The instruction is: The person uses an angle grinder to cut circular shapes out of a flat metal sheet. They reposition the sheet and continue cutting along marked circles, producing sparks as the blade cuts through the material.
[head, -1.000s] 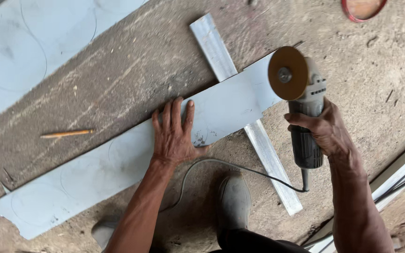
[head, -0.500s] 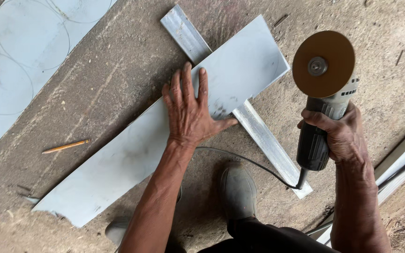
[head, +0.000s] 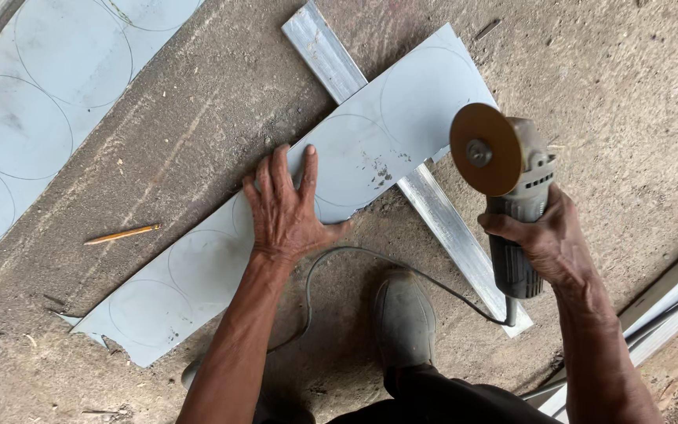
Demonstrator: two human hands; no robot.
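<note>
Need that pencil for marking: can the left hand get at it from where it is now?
Probably yes. The left hand lies flat on the metal strip, and the pencil lies on bare concrete to its left with nothing between. Reaching means lifting off the strip, though.

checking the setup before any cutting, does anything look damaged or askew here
Two things. The metal strip has a ragged, torn lower-left corner, and it lies skewed across the angle bar. The grinder in the right hand shows its disc bare, no guard visible from here. The left hand lies flat on the strip.
</note>
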